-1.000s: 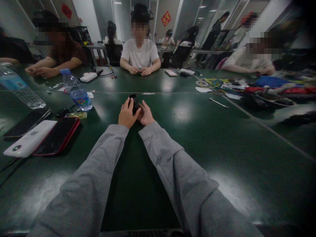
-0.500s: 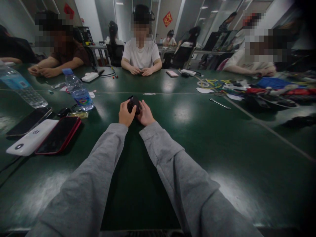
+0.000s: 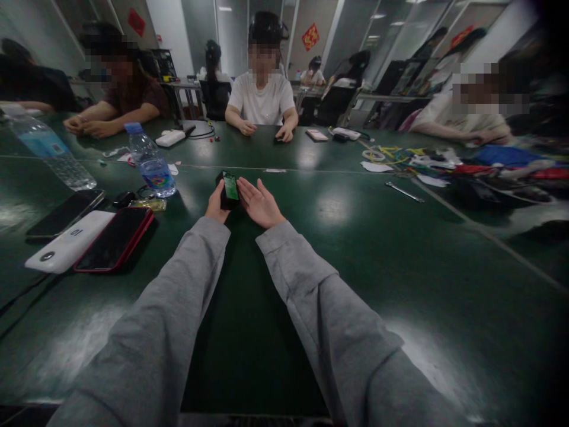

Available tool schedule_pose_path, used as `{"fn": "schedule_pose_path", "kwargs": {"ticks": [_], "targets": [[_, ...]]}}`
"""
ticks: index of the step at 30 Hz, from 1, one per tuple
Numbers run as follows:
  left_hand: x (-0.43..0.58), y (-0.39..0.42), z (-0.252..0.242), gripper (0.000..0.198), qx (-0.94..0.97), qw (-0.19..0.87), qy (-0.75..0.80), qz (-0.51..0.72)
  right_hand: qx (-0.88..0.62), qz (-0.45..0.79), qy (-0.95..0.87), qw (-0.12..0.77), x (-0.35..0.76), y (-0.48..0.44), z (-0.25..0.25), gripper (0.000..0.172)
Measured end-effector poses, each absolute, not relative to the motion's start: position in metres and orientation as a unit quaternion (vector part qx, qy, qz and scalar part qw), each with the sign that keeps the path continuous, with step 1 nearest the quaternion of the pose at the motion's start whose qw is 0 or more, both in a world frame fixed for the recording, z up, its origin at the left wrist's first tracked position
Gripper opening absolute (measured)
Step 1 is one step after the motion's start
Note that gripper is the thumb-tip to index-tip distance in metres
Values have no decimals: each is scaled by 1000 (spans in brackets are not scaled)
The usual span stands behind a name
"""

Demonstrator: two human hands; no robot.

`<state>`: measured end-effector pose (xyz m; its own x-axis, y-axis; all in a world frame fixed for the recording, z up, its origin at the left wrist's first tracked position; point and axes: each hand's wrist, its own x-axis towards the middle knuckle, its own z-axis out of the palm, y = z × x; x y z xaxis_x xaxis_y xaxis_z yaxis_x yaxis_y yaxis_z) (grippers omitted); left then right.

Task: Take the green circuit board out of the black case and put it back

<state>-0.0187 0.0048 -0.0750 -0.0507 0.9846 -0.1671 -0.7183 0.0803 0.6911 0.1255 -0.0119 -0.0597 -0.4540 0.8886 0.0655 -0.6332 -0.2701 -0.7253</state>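
My left hand (image 3: 217, 204) is closed round a small black block-shaped object (image 3: 229, 188), held just above the table in the middle of the view. One glossy face of it looks green and faces towards me; whether that is a screen or a reflection I cannot make out. The palm and fingers hide its left and lower side. My right hand (image 3: 261, 203) is open beside it, palm turned inward, fingers stretched. Its fingertips come close to the object's right edge; whether they touch I cannot tell.
On the left of the green table (image 3: 355, 284) are a red-cased phone (image 3: 116, 238), a white power bank (image 3: 71, 242), a dark phone (image 3: 66, 213) and two water bottles (image 3: 153, 166). A wrench (image 3: 404, 192) and tangled cables (image 3: 400, 155) lie right. People sit opposite.
The black object has turned so its glossy green face shows. My right hand has opened and straightened its fingers. The view has shifted slightly; the person opposite has moved their hands apart.
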Motion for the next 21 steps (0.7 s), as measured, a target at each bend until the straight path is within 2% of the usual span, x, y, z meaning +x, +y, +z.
{"fn": "schedule_pose_path", "kwargs": {"ticks": [8, 16, 21], "targets": [[-35, 0, -69, 41, 105, 723, 256, 633, -194, 776, -356, 484, 128, -8, -65, 38], [-32, -4, -66, 36, 168, 713, 274, 623, -210, 772, -322, 506, 129, -6, -70, 33], [-28, -8, -64, 20, 213, 690, 310, 619, -215, 766, -312, 519, 129, -8, -69, 31]]}}
